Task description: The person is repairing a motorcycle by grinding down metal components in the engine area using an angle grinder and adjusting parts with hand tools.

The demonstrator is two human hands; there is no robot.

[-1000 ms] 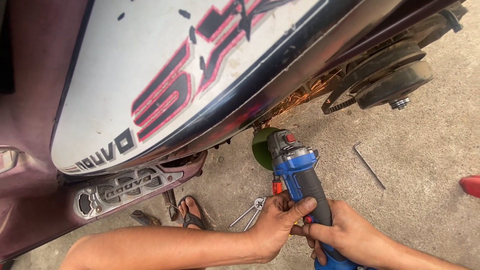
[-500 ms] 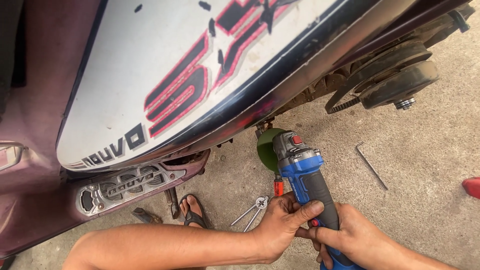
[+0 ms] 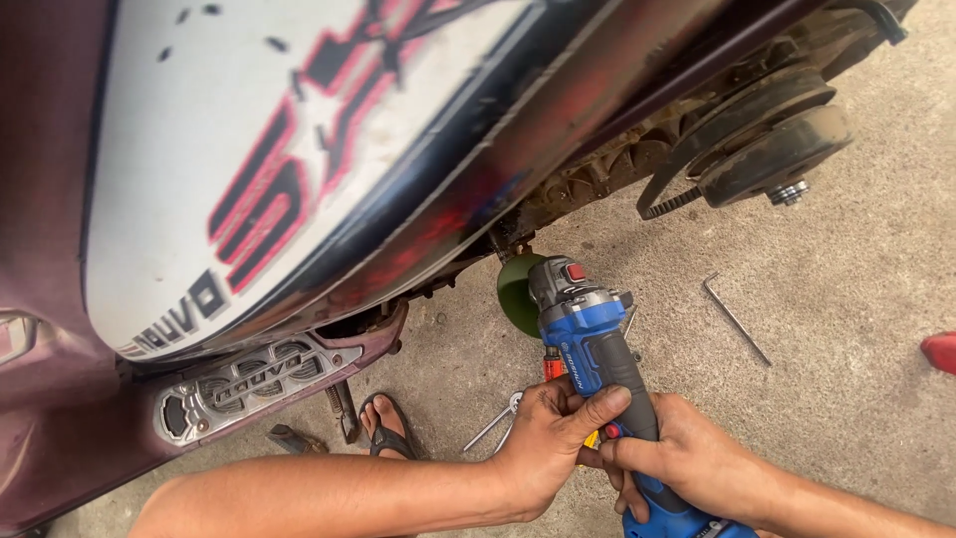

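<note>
Blue plastic covers most of the angle grinder (image 3: 590, 344) I am holding, with a grey metal head at its far end, a small red button on top and a black grip running back toward me. A green disc (image 3: 518, 292) sits at the head, turned toward the underside of the scooter (image 3: 299, 199) and just beside the dark metal there; I cannot tell whether it touches. The grinder lies low in the middle of the scene, above the concrete floor (image 3: 856, 399), pointing away from me and slightly left.

My left hand (image 3: 546, 443) is wrapped around the black grip from the left, fingers closed over it and the thumb lying across the top. My right hand (image 3: 687, 460) is clamped on the grip just nearer to me, the two hands touching.

Under the grinder, near my left hand, a metal wrench (image 3: 490, 426) lies on the floor, and something orange shows just beside the tool body. Further right a bent hex key (image 3: 735, 319) lies well apart. Left of my left forearm I see a foot in a sandal (image 3: 386, 426). The scooter's white side panel with red and black graphics fills the far left, a silver footrest plate (image 3: 249, 384) below it. At the far right, a belt and pulley (image 3: 757, 149) are exposed, and a red object (image 3: 941, 351) pokes in at the right edge.
</note>
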